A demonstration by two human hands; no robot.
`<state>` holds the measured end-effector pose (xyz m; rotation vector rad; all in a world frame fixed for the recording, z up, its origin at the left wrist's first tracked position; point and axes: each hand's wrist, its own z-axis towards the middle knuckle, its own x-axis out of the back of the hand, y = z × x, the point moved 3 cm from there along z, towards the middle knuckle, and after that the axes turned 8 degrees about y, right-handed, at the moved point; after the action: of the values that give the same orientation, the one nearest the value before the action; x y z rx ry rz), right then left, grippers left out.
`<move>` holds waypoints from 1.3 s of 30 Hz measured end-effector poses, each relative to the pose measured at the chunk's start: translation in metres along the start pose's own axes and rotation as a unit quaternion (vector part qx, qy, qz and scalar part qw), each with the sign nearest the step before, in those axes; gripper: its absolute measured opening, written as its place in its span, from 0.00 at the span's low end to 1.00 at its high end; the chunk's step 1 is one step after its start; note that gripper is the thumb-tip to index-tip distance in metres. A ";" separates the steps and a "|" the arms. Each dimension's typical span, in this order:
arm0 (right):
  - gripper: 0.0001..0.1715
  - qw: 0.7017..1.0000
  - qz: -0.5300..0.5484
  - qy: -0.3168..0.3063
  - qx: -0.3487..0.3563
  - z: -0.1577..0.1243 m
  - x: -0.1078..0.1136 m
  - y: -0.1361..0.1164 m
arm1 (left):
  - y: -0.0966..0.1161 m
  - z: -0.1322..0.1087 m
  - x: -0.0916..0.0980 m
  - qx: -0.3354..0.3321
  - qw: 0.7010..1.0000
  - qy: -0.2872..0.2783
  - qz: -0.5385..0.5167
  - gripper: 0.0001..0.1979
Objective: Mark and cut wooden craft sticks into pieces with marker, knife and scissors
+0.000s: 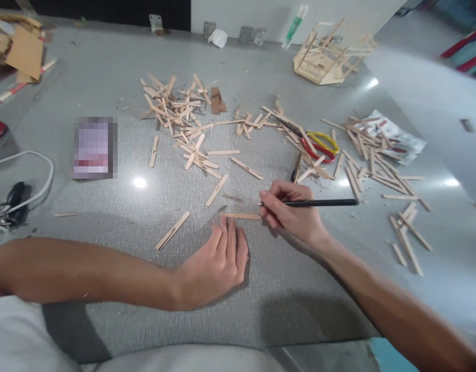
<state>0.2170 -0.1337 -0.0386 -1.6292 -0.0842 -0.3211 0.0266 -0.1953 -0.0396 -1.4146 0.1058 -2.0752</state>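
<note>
My left hand (224, 250) has its fingers together and bent. Their tips press the left end of a wooden craft stick (243, 216) against the table. My right hand (292, 214) is closed around a slim black pen (323, 202) in a writing grip. The pen lies nearly level, its tip pointing left just above the stick, and the right fingers are at the stick's right end. I cannot tell whether the tip touches anything. A split craft stick (173, 231) lies left of my left hand, and another craft stick (217, 190) lies beyond it.
Loose sticks form a pile (174, 106) at the back and another (377, 155) at the right. Scissors (319, 146) with red and yellow handles lie among sticks. A wooden stick frame (319, 70) stands at the back right. A white cable (48, 160) lies at the left.
</note>
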 end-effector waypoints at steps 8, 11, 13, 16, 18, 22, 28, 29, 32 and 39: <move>0.24 0.998 -0.025 -0.053 0.013 -0.008 -0.003 0.003 | 0.002 -0.003 0.000 0.008 1.000 0.002 0.003 0.21; 0.25 0.995 -0.053 -0.081 0.008 -0.012 -0.009 0.005 | 0.002 -0.002 0.000 0.008 1.000 0.006 0.007 0.22; 0.27 0.993 -0.076 -0.088 0.023 -0.014 -0.011 0.006 | 0.003 -0.002 0.001 0.007 1.000 0.011 0.012 0.22; 0.26 0.990 -0.094 -0.094 0.049 -0.014 -0.013 0.008 | 0.003 -0.003 0.000 0.003 1.000 0.000 0.010 0.22; 0.26 0.989 -0.094 -0.097 0.056 -0.013 -0.013 0.010 | 0.002 -0.003 0.000 0.003 1.000 -0.010 0.006 0.23; 0.25 0.990 -0.091 -0.094 0.050 -0.012 -0.012 0.015 | 0.000 -0.001 0.000 0.003 1.000 -0.008 0.005 0.22; 0.25 0.988 -0.102 -0.098 0.061 -0.012 -0.012 0.016 | -0.001 0.000 0.003 0.007 1.000 -0.002 0.009 0.23; 0.24 0.988 -0.102 -0.099 0.060 -0.012 -0.012 0.015 | -0.001 0.000 0.003 0.009 1.000 -0.001 0.012 0.23; 0.24 0.988 -0.099 -0.103 0.059 -0.012 -0.012 0.013 | -0.001 0.000 0.004 0.013 1.000 0.001 0.020 0.24; 0.24 0.988 -0.096 -0.100 0.065 -0.012 -0.012 0.010 | -0.003 0.003 0.006 0.006 1.000 0.005 0.016 0.23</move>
<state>0.2059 -0.1447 -0.0511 -1.5226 -0.4078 -0.2927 0.0260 -0.1950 -0.0327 -1.3874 0.1199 -2.0527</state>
